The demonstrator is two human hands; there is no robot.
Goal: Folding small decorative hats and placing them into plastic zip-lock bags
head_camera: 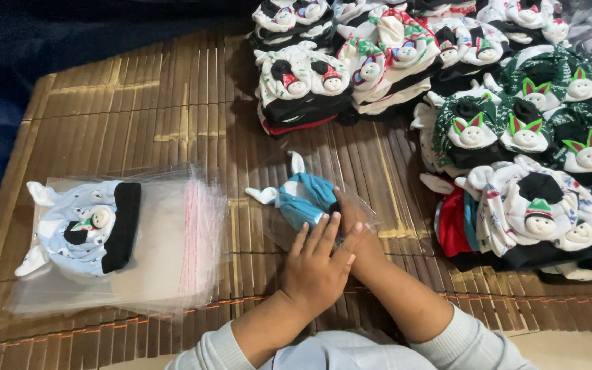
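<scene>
Teal hat (pixel 304 197) sits mid-mat, partly inside the clear bag (pixel 361 209). Your left hand (pixel 316 264) lies flat, fingers spread, pressing the bag mouth; no grip on anything. Right hand (pixel 351 218) is tucked under it, grip unclear. Keep the bag pinned flat, feed the brim in squarely, ears last.

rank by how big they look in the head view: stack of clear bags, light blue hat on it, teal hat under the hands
1. stack of clear bags
2. light blue hat
3. teal hat, though partly folded and covered by the hands, so its full size is unsure
</scene>
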